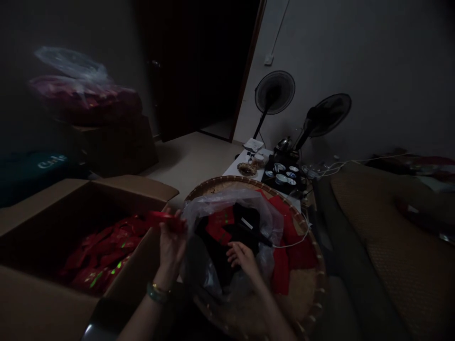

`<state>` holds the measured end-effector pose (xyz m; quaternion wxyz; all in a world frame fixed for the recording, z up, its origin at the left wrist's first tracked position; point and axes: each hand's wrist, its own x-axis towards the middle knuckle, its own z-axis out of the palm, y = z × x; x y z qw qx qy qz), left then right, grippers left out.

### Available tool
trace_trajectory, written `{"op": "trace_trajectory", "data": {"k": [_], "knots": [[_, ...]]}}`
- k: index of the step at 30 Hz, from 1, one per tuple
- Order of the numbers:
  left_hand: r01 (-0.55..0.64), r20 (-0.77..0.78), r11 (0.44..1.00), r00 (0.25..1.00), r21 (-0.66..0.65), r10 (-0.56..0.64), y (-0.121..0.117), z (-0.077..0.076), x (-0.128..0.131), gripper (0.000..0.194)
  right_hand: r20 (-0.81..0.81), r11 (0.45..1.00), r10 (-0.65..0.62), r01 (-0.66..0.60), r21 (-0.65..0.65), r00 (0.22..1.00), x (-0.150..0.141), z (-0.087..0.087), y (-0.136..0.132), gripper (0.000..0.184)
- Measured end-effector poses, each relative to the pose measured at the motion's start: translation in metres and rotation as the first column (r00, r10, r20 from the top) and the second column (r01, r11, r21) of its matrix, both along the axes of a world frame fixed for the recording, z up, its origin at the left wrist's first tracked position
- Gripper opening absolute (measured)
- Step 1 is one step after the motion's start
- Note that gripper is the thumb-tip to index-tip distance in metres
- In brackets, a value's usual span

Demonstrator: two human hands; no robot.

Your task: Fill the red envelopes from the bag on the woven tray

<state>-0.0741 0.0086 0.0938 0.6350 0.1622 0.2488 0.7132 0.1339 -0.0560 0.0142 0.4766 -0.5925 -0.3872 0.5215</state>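
My left hand (173, 241) is closed on a small red packet (165, 219), raised by the near right flap of a cardboard box. Many similar shiny red packets (110, 246) lie inside that box, some with bright green marks. My right hand (242, 258), its fingers loosely bent and apart, hovers over a clear plastic bag (213, 201) and appears to hold nothing. Inside the bag are black material (216, 258) and a red piece (220, 225) with green marks. A dark elongated device (263, 237) with a white cord lies just beyond my right hand.
The bag rests in a round woven tray (305, 284) with red cloth-like pieces (284, 255). The open cardboard box (35, 203) stands at left. Behind are a low table with a tea set (282, 177) and two fans (275, 92). A woven-mat seat (391, 241) is at right.
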Motion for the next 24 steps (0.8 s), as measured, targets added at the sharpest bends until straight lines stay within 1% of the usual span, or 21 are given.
{"op": "trace_trajectory", "data": {"k": [1, 2, 3, 4, 6, 7, 8, 9, 10, 11, 12, 13, 14, 16, 17, 18, 20, 21, 22, 23, 24], "knots": [[-0.012, 0.033, 1.000, 0.999, 0.024, 0.012, 0.002, 0.006, -0.005, 0.051, 0.095, 1.000, -0.016, 0.013, 0.029, 0.995, 0.001, -0.003, 0.004, 0.053], [-0.008, 0.035, 1.000, 0.999, 0.029, 0.007, 0.002, 0.010, -0.007, 0.055, 0.220, 0.997, -0.036, 0.018, 0.081, 0.975, 0.002, -0.005, 0.009, 0.050], [0.021, 0.016, 1.000, 1.000, 0.012, -0.022, 0.002, 0.011, -0.006, 0.057, 0.362, 0.989, -0.061, 0.007, 0.149, 0.930, 0.002, -0.008, 0.015, 0.044], [0.072, -0.021, 0.997, 0.997, -0.027, -0.073, 0.001, 0.009, -0.002, 0.055, 0.505, 0.975, -0.094, -0.023, 0.220, 0.858, 0.000, -0.010, 0.021, 0.038], [0.151, -0.136, 0.984, 0.977, -0.095, -0.163, -0.001, -0.001, 0.010, 0.053, 0.732, 0.941, -0.167, -0.114, 0.318, 0.661, -0.005, -0.013, 0.032, 0.029], [0.176, -0.201, 0.976, 0.959, -0.128, -0.199, -0.002, -0.009, 0.016, 0.052, 0.803, 0.930, -0.194, -0.155, 0.333, 0.564, -0.008, -0.015, 0.038, 0.030], [0.202, -0.272, 0.966, 0.932, -0.160, -0.240, -0.002, -0.018, 0.022, 0.052, 0.848, 0.925, -0.215, -0.178, 0.336, 0.485, -0.011, -0.016, 0.042, 0.032], [0.226, -0.345, 0.956, 0.896, -0.187, -0.279, -0.001, -0.026, 0.027, 0.052, 0.872, 0.923, -0.226, -0.191, 0.335, 0.435, -0.013, -0.017, 0.046, 0.033], [0.232, -0.415, 0.952, 0.860, -0.200, -0.297, 0.000, -0.035, 0.030, 0.052, 0.880, 0.923, -0.228, -0.196, 0.332, 0.417, -0.015, -0.018, 0.049, 0.030], [0.234, -0.479, 0.953, 0.825, -0.194, -0.300, 0.002, -0.042, 0.033, 0.052, 0.875, 0.924, -0.221, -0.195, 0.329, 0.431, -0.016, -0.019, 0.051, 0.025], [0.225, -0.536, 0.959, 0.795, -0.175, -0.284, 0.004, -0.049, 0.034, 0.052, 0.855, 0.926, -0.205, -0.188, 0.327, 0.476, -0.016, -0.020, 0.053, 0.020], [0.205, -0.583, 0.967, 0.771, -0.154, -0.257, 0.006, -0.055, 0.036, 0.050, 0.815, 0.929, -0.188, -0.170, 0.328, 0.548, -0.015, -0.020, 0.054, 0.015], [0.185, -0.621, 0.974, 0.751, -0.129, -0.224, 0.008, -0.060, 0.038, 0.049, 0.753, 0.935, -0.170, -0.138, 0.327, 0.636, -0.014, -0.021, 0.054, 0.014], [0.146, -0.663, 0.985, 0.728, -0.097, -0.173, 0.010, -0.068, 0.043, 0.052, 0.563, 0.956, -0.136, -0.040, 0.290, 0.815, -0.011, -0.023, 0.051, 0.021], [0.158, -0.660, 0.984, 0.730, -0.088, -0.176, 0.011, -0.071, 0.046, 0.053, 0.449, 0.968, -0.120, 0.004, 0.250, 0.885, -0.011, -0.024, 0.048, 0.026], [0.192, -0.648, 0.978, 0.734, -0.085, -0.201, 0.011, -0.073, 0.050, 0.054, 0.340, 0.978, -0.100, 0.030, 0.205, 0.935, -0.010, -0.024, 0.045, 0.032], [0.284, -0.638, 0.954, 0.718, -0.097, -0.278, 0.009, -0.074, 0.057, 0.048, 0.193, 0.990, -0.060, 0.033, 0.137, 0.979, -0.011, -0.024, 0.039, 0.040], [0.322, -0.650, 0.941, 0.693, -0.109, -0.312, 0.008, -0.074, 0.061, 0.042, 0.179, 0.990, -0.054, 0.030, 0.135, 0.982, -0.011, -0.022, 0.036, 0.042], [0.344, -0.673, 0.931, 0.660, -0.124, -0.334, 0.006, -0.072, 0.063, 0.035, 0.211, 0.987, -0.064, 0.031, 0.160, 0.975, -0.010, -0.018, 0.034, 0.043], [0.353, -0.702, 0.925, 0.624, -0.138, -0.343, 0.005, -0.071, 0.065, 0.030, 0.279, 0.977, -0.092, 0.033, 0.209, 0.956, -0.009, -0.013, 0.032, 0.043], [0.355, -0.729, 0.923, 0.592, -0.148, -0.344, 0.004, -0.069, 0.066, 0.025, 0.371, 0.961, -0.127, 0.021, 0.276, 0.920, -0.008, -0.006, 0.031, 0.045]]}}
